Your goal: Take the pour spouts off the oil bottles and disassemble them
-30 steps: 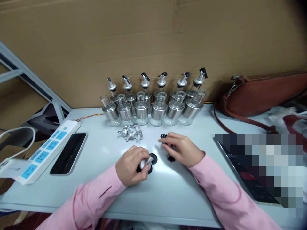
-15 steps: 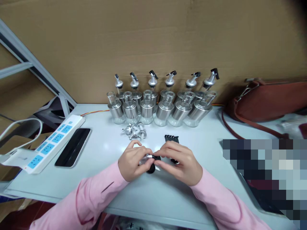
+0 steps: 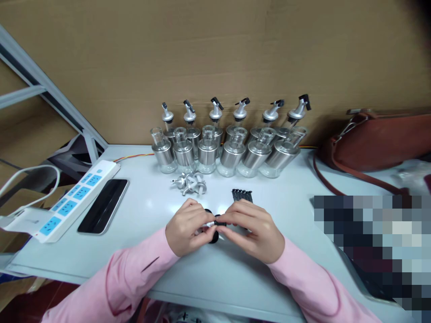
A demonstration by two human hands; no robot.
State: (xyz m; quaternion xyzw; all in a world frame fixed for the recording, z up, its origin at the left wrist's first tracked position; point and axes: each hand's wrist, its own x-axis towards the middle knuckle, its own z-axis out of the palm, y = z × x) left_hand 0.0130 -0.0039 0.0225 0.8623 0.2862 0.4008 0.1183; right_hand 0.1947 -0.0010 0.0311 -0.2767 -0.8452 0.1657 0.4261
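Note:
My left hand (image 3: pixel 188 228) is closed on a silver pour spout (image 3: pixel 210 223), mostly hidden by the fingers. Between the fingertips of my right hand (image 3: pixel 257 229) is a small black flip cap (image 3: pixel 221 223), held against the spout's tip. Beneath the hands, round black stopper parts (image 3: pixel 213 237) lie on the table, partly covered. A small heap of silver pour spouts (image 3: pixel 191 183) is beyond my left hand. Past my right hand, several black flip caps (image 3: pixel 242 194) lie side by side in a row.
Several open glass bottles with steel sleeves (image 3: pixel 208 154) stand in front of a row of bottles with fitted spouts (image 3: pixel 240 114). A power strip (image 3: pixel 62 217) and phone (image 3: pixel 103 206) lie left. At right are a brown bag (image 3: pixel 380 139) and a pixelated area.
Both hands stay together around the spout and cap. Their fingers have shifted slightly, and more of the black stopper part shows behind the spout.

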